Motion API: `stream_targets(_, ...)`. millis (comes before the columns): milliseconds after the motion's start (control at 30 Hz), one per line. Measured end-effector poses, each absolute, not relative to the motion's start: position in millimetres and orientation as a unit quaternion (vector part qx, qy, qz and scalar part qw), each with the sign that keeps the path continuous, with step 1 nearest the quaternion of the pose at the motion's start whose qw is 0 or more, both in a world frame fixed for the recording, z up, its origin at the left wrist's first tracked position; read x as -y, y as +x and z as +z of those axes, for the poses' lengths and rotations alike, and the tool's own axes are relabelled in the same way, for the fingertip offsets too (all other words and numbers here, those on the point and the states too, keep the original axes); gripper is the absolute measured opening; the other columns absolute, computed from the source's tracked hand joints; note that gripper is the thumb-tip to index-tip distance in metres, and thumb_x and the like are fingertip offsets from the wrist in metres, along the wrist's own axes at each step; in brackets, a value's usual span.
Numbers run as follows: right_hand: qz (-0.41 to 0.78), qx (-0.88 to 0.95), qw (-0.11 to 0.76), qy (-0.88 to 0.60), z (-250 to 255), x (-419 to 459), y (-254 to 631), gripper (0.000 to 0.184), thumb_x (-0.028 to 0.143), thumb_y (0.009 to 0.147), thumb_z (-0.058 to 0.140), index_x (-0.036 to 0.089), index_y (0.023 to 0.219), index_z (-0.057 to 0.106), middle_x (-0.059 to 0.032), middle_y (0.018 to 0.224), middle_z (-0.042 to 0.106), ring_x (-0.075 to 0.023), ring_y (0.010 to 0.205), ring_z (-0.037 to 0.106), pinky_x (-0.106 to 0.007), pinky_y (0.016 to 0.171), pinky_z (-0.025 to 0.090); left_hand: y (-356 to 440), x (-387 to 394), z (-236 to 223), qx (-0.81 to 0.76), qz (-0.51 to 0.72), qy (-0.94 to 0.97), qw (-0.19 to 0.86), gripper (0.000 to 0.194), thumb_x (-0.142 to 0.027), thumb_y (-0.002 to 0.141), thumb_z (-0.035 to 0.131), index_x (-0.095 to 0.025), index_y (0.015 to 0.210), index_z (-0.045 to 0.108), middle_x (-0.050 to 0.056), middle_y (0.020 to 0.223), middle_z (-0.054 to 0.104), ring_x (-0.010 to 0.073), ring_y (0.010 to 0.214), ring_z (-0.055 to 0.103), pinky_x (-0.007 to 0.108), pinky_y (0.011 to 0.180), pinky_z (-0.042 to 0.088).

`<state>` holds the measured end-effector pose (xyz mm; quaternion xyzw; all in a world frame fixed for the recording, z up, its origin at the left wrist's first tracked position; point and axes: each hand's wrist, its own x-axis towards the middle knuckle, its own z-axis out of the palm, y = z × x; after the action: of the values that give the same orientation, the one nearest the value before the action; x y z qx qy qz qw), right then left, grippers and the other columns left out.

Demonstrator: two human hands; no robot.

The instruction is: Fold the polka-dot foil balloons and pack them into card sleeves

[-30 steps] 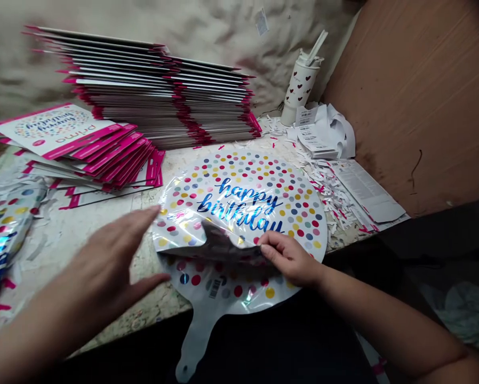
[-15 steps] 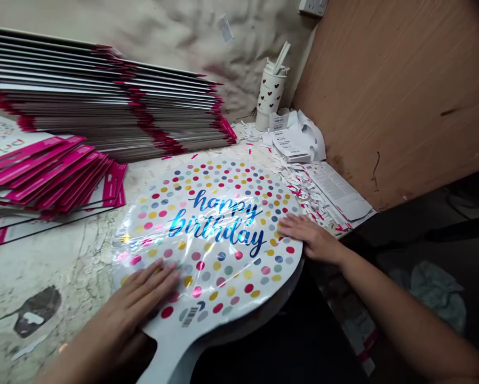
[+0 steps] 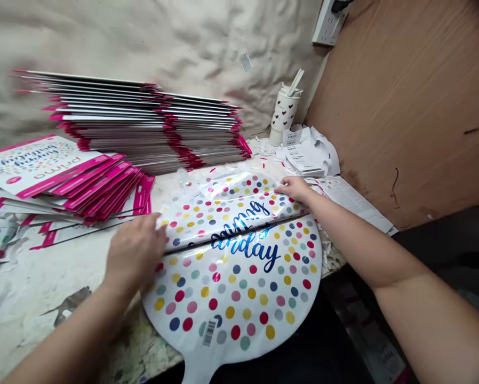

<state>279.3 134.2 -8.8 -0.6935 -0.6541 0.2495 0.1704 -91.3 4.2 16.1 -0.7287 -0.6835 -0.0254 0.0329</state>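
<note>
Resting on the far end of the fold, the right hand (image 3: 295,188) has its fingers curled against the foil balloon (image 3: 231,298), though I cannot tell whether they grip it. The left hand (image 3: 135,250) is loosely curved at the fold's near end, its grip equally unclear. Between and below the hands, the balloon lies doubled over along a crease across its "birthday" lettering, its tail reaching past the edge of the bench (image 3: 43,282). Just beyond the left hand sit fanned pink-edged card packs (image 3: 71,181), with a tall stack of packs (image 3: 143,122) behind. Past the right hand lie printed labels (image 3: 305,157) and a heart-patterned tumbler (image 3: 283,114). Hard pressure could mark the foil permanently, the overhanging tail could drag the balloon off the bench, and a wide left-hand sweep could knock the fanned packs.
</note>
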Motion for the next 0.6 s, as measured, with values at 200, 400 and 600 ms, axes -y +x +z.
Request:
stream_targets(200, 0.094, 0.663, 0.168, -0.724, 9, -121, 242, 0.061, 0.053, 0.078, 0.055, 0.007, 0.116, 0.049, -0.0234, 0.117, 0.054, -0.0364, 0.112, 0.046, -0.051, 0.093, 0.034, -74, 37, -26, 0.597, 0.035, -0.801, -0.014, 0.061, -0.049, 0.087, 0.03, -0.017, 0.139, 0.032, 0.015, 0.145, 0.031, 0.037, 0.133, 0.025, 0.055, 0.101, 0.026)
stream_targets(400, 0.113, 0.897, 0.122, -0.409, -15, -19, 146, 0.067, 0.061, 0.08, 0.046, 0.022, 0.135, 0.037, -0.0008, 0.145, 0.033, -0.0213, 0.134, 0.027, -0.036, 0.112, 0.02, -73, 41, -26, 0.609, 0.052, -0.791, -0.02, 0.056, -0.052, 0.086, 0.033, -0.033, 0.138, 0.028, 0.014, 0.149, 0.022, 0.0448, 0.133, 0.017, 0.066, 0.093, 0.023)
stream_targets(600, 0.124, 0.76, 0.116, -0.627, -31, 8, 242, 0.062, 0.043, 0.091, 0.033, 0.005, 0.14, 0.027, -0.0193, 0.145, 0.027, -0.0335, 0.135, 0.021, -0.053, 0.11, 0.016, -55, 34, -15, 0.624, 0.052, -0.778, -0.05, 0.063, -0.059, 0.084, 0.03, -0.027, 0.137, 0.036, 0.016, 0.148, 0.024, 0.044, 0.133, 0.018, 0.066, 0.095, 0.022)
